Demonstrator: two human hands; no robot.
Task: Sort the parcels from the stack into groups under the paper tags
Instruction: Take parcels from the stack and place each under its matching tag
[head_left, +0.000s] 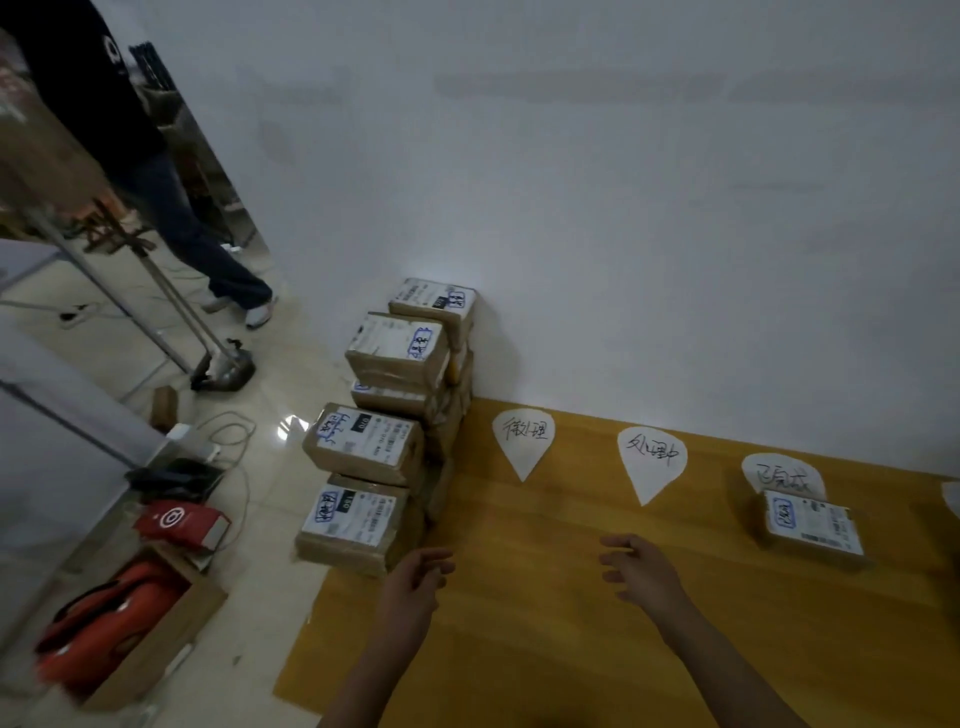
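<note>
Parcels were stacked by the wall for reach; left hand and right hand were held released, empty.

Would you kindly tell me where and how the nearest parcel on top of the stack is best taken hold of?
Probably by its two short ends, one hand on each, coming from above and from the mat side. The nearest parcel lies flat, label up, on top of another box, so its upper edges are free. The left hand is already beside it; the right hand is open and empty.
</note>
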